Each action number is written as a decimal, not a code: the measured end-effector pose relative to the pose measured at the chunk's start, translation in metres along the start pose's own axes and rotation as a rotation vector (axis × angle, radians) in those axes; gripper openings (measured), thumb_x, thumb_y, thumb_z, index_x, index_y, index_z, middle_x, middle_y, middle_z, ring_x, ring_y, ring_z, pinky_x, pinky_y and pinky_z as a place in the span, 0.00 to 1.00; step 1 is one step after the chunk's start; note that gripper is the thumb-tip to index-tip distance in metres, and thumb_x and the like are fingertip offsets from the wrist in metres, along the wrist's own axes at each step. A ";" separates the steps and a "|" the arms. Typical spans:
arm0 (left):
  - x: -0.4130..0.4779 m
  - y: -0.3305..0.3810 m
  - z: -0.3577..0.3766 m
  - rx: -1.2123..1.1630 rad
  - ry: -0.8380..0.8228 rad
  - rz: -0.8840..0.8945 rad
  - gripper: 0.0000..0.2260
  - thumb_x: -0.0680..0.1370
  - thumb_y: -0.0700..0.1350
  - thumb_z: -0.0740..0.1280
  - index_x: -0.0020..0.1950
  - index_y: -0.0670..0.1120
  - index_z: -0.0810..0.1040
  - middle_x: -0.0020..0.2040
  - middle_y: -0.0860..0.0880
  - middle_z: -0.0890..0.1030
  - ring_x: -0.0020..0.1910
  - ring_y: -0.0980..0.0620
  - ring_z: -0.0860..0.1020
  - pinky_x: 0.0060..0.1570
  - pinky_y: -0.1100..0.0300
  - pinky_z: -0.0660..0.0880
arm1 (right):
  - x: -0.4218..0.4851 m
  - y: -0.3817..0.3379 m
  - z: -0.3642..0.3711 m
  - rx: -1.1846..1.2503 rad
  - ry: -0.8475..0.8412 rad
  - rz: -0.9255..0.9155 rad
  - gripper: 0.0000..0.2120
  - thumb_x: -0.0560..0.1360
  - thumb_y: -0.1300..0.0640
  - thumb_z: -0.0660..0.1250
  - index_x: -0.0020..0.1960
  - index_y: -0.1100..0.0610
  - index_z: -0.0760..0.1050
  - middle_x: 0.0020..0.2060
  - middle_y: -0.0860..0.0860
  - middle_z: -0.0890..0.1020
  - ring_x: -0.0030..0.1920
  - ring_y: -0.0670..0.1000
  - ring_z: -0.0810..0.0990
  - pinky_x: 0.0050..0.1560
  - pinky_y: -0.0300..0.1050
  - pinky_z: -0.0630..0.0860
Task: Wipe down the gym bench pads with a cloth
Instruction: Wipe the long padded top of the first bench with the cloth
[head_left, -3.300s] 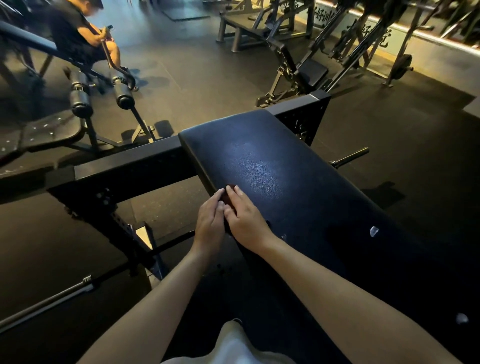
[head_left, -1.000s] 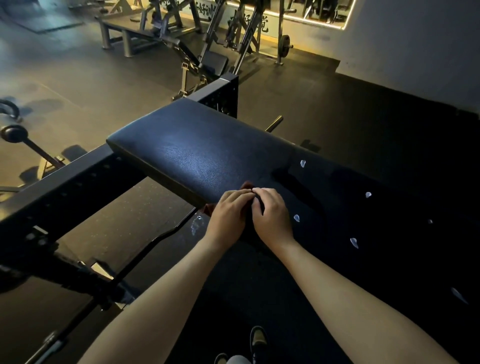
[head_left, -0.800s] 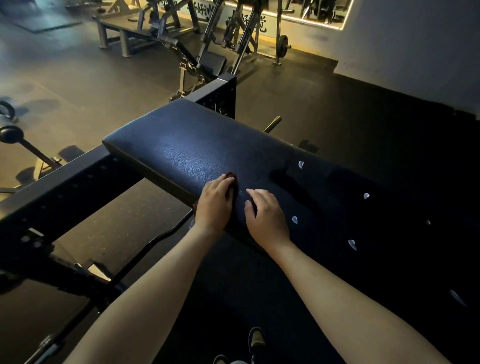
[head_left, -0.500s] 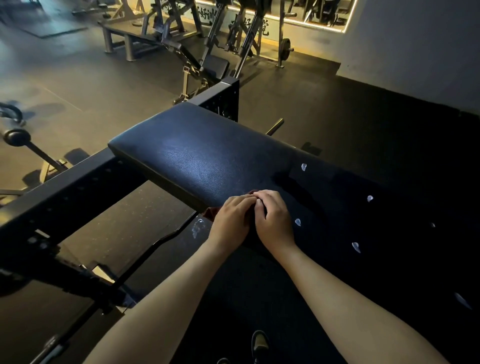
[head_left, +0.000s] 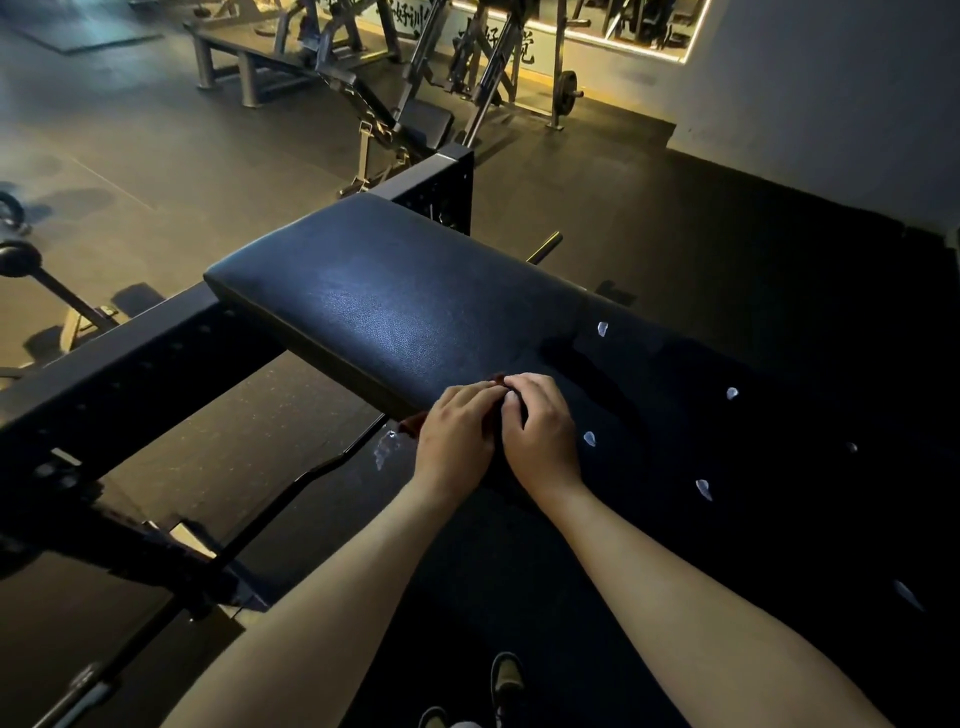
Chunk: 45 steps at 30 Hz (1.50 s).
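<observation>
Hands lie palm-down side by side at the near edge of the bench pad (head_left: 389, 312), left hand (head_left: 454, 428) and right hand (head_left: 543, 428) meeting at the fingertips, their curled fingers bunching and pinching a dark red cloth (head_left: 497, 378) against the padding.

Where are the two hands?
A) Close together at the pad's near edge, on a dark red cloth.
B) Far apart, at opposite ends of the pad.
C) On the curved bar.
A: left hand and right hand touch on the bench pad, at its near edge, fingers curled on the dark red cloth.
</observation>
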<state>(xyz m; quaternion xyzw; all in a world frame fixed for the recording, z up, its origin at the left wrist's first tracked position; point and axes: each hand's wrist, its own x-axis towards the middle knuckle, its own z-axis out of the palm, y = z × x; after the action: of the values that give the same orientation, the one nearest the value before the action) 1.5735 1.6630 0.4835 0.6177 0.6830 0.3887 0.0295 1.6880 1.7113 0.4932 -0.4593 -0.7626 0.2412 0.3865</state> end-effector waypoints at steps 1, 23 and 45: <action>0.002 -0.004 -0.002 0.005 -0.007 0.031 0.15 0.75 0.40 0.67 0.61 0.46 0.82 0.60 0.50 0.83 0.57 0.49 0.77 0.61 0.57 0.72 | -0.001 0.000 0.000 -0.007 -0.001 -0.011 0.11 0.80 0.59 0.61 0.59 0.57 0.79 0.56 0.49 0.79 0.58 0.48 0.77 0.61 0.47 0.75; 0.007 -0.052 -0.019 0.046 0.231 -0.294 0.13 0.82 0.47 0.62 0.65 0.51 0.79 0.66 0.53 0.79 0.64 0.48 0.70 0.64 0.52 0.63 | -0.001 -0.003 0.000 -0.170 -0.120 -0.115 0.16 0.81 0.53 0.61 0.66 0.55 0.77 0.60 0.48 0.79 0.62 0.49 0.76 0.56 0.50 0.77; -0.024 0.002 0.008 -0.061 0.108 -0.174 0.15 0.80 0.42 0.66 0.67 0.46 0.79 0.66 0.48 0.79 0.62 0.47 0.71 0.66 0.59 0.66 | -0.023 -0.005 -0.024 -0.147 -0.211 -0.079 0.18 0.80 0.53 0.62 0.69 0.54 0.75 0.58 0.49 0.80 0.62 0.49 0.74 0.64 0.48 0.72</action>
<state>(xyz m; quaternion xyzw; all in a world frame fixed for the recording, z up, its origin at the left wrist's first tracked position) 1.5849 1.6459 0.4683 0.5331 0.7223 0.4382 0.0452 1.7118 1.6891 0.5025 -0.4281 -0.8321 0.2163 0.2785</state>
